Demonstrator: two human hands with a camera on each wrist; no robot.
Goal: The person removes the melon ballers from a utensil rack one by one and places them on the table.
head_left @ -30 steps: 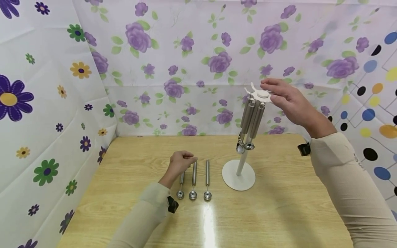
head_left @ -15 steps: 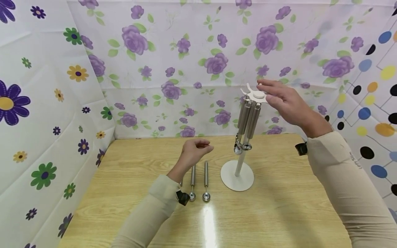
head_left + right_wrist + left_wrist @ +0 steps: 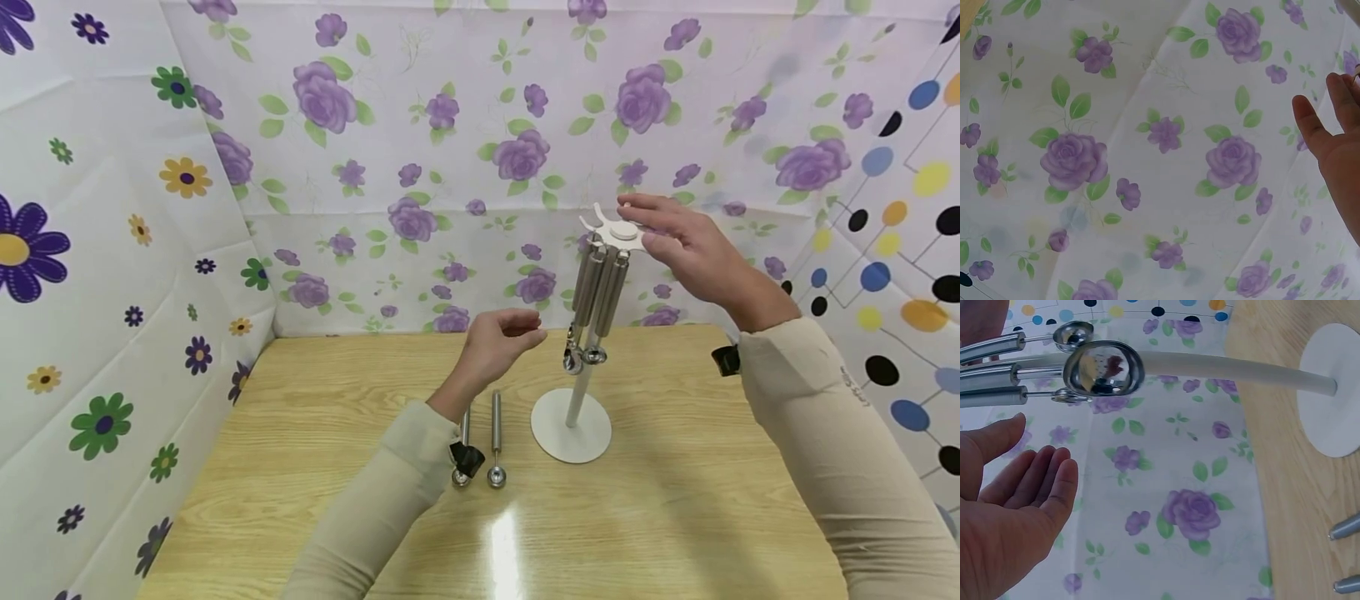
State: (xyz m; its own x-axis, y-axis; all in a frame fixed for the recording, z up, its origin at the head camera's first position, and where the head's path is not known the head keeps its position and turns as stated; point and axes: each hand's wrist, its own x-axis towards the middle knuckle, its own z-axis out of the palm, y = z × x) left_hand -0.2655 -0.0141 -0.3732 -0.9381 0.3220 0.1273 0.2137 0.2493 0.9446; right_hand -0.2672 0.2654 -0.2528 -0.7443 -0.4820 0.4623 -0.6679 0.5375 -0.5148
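Note:
A white hanging rack point(image 3: 623, 231) with curved hooks stands on a round base point(image 3: 572, 425). Several steel scoops point(image 3: 595, 287) with round bowls and thick handles hang from its left and front side. My right hand point(image 3: 693, 242) has its fingers extended over the right side of the hook plate; thumb and fingertips are right at it. My left hand point(image 3: 498, 342) is raised in the air left of the hanging scoops, holding nothing. In the left wrist view, its loosely bent fingers point(image 3: 1060, 481) are below the shiny bowls point(image 3: 1104, 369), thumb apart from the fingertips.
On the wooden table point(image 3: 360, 367) lie two more scoops, one plainly visible point(image 3: 496, 425) and one point(image 3: 466, 429) partly covered by the left forearm. A floral cloth point(image 3: 412, 150) forms the back wall, with patterned cloths at both sides.
My left hand has risen from the scoops on the table and moved right towards the hanging ones. Its forearm now hides the leftmost lying scoop. The right hand stays at the rack's top.

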